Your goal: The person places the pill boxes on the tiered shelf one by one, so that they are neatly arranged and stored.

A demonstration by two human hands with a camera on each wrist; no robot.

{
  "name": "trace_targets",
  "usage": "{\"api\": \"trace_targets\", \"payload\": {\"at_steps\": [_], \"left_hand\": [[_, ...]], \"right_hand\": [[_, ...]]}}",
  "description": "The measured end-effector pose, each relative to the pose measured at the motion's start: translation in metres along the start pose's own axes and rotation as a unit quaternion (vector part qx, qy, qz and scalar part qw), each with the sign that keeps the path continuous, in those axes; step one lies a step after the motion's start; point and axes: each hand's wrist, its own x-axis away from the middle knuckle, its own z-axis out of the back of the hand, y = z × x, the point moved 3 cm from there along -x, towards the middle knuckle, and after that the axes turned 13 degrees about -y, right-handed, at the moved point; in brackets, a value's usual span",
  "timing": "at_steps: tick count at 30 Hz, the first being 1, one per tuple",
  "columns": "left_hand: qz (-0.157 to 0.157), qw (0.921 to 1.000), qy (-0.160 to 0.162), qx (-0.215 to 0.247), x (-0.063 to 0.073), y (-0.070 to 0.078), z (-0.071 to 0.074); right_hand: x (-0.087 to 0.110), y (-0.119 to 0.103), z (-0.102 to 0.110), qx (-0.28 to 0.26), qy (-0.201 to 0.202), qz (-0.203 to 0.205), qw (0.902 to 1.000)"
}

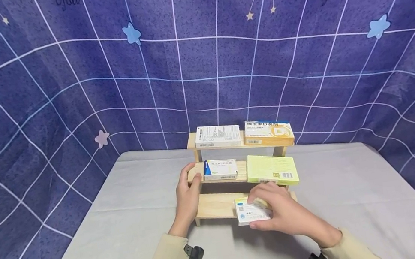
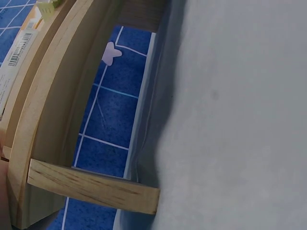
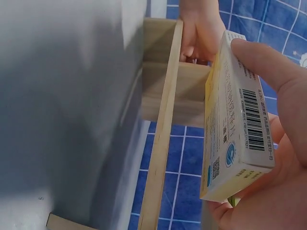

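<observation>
A three-tier wooden display stand stands on the table. My right hand pinches a white-and-yellow medicine box between thumb and fingers, at the front of the lowest tier. In the right wrist view this medicine box shows a barcode on its side and is tilted to the camera. Whether it touches the tier cannot be told. My left hand grips the left end of the middle tier, beside a white-and-blue box. In the right wrist view that left hand shows behind the stand's end.
On the middle tier's right lies a yellow-green box. The top tier bears a white box and an orange-and-white box. A grey cloth covers the table. Behind hangs a blue gridded curtain.
</observation>
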Motion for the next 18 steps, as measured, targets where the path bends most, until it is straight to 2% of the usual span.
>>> {"api": "trace_targets", "payload": {"at_steps": [5,12,18], "left_hand": [[-0.005,1.0000,-0.001,-0.004,-0.004,-0.012,0.001],[-0.014,0.9999,-0.004,-0.002,-0.003,-0.014,0.001],[-0.014,0.9999,-0.003,-0.001,-0.003,-0.013,0.001]], "right_hand": [[-0.006,0.003,-0.005,0.010,-0.015,-0.025,0.9995],[-0.014,0.005,-0.012,0.016,-0.046,-0.066,0.9967],[-0.018,0.009,-0.018,0.028,-0.051,-0.085,0.9947]]}}
